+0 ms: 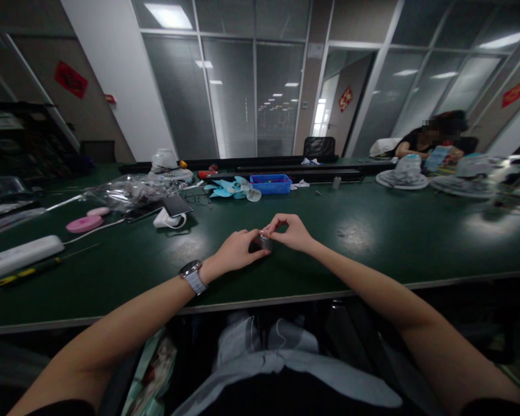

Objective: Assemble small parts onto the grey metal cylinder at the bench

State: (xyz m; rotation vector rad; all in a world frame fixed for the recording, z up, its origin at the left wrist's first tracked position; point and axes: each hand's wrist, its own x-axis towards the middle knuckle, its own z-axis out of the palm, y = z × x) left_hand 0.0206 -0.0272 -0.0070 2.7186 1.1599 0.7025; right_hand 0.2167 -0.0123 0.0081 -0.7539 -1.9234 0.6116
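A small grey metal cylinder (266,243) stands on the green table top (312,268), a little in from the front edge. The fingers and thumb of my left hand (236,252) are closed around its side. Over the cylinder's top, my right hand (291,232) pinches with thumb and forefinger. Whatever sits between those right fingertips is too small to make out. A watch (192,274) is strapped on my left wrist.
Left of my hands lie a white plug adapter (169,219), a pink round object (84,223), a power strip (21,258) and a yellow-black screwdriver (23,274). Farther back are blue fan blades (227,188) and a blue basket (272,186). Another person (433,138) sits at far right.
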